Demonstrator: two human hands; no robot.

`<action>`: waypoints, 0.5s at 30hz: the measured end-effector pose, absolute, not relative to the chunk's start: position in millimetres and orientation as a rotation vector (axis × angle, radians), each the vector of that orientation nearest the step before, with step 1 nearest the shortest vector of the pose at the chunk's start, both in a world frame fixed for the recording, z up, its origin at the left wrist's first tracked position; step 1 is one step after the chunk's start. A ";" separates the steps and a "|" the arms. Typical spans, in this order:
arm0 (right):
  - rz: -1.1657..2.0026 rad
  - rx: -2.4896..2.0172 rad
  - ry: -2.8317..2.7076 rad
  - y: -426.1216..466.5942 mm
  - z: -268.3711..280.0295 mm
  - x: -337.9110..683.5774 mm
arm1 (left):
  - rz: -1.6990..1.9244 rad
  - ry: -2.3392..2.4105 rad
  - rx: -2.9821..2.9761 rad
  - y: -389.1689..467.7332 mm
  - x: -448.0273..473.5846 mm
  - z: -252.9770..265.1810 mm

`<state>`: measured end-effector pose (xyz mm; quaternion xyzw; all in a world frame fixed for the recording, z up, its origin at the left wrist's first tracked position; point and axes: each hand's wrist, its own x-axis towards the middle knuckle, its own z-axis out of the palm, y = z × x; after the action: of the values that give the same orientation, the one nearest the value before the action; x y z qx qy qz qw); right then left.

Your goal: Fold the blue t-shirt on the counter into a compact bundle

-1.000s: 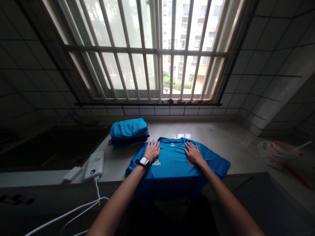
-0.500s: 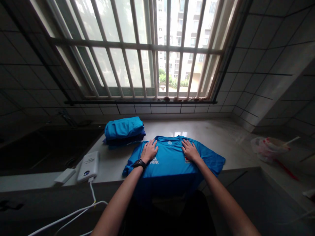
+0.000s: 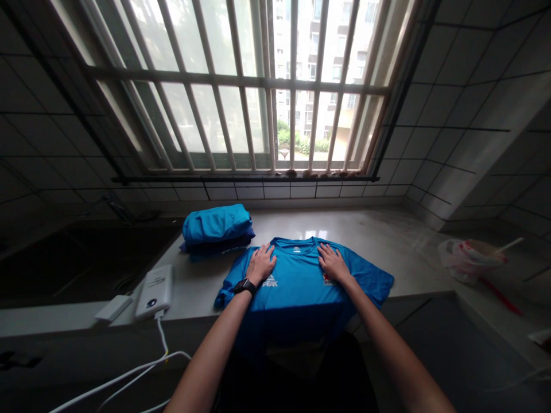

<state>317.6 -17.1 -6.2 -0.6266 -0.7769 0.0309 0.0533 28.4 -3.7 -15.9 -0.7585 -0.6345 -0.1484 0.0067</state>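
Centrally, a blue T-shirt (image 3: 301,289) is seen spread face up on the pale bench (image 3: 387,241) below the barred window (image 3: 258,86), its collar pointing toward the window and its lower part hanging over the front edge of the bench. The left hand (image 3: 260,264) is laid flat on the shirt's shoulder area beside the collar, fingers spread and nothing clasped; a dark wristwatch (image 3: 244,285) is worn on that wrist. The right hand (image 3: 332,263) is pressed flat in the same manner on the opposite side of the collar, its grip likewise open, with only the palm and fingers resting on the cloth. White lettering on the chest is partly covered by the left hand, and a small red mark is partly covered by the right.

Just behind and to the left of the shirt, a stack of folded blue garments (image 3: 216,228) is set on the bench, near the left hand but not touched by it. Further left, near the bench edge, a white power bank (image 3: 154,291) is laid with a white cable (image 3: 129,376) trailing down from it, and a small white block (image 3: 113,308) is placed just beside it. A dark sink (image 3: 77,258) is seen at far left. Well apart at the right, a plastic bag (image 3: 467,259) holding a container is rested on the bench.
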 end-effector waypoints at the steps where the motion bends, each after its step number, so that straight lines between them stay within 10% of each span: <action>1: 0.092 -1.903 -2.362 -17.2 -6.0 317.6 | -0.465 -1.978 -2.372 -3.6 28.4 -16.3; 15: 0.053 -1.835 -2.371 -17.3 -11.5 321.1 | -0.458 -1.960 -2.348 -2.7 28.2 -20.7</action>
<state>321.1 -17.3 -11.5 -0.6104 -0.7887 0.0176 0.0712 28.2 -2.7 -20.7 -0.7590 -0.6336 -0.1479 0.0243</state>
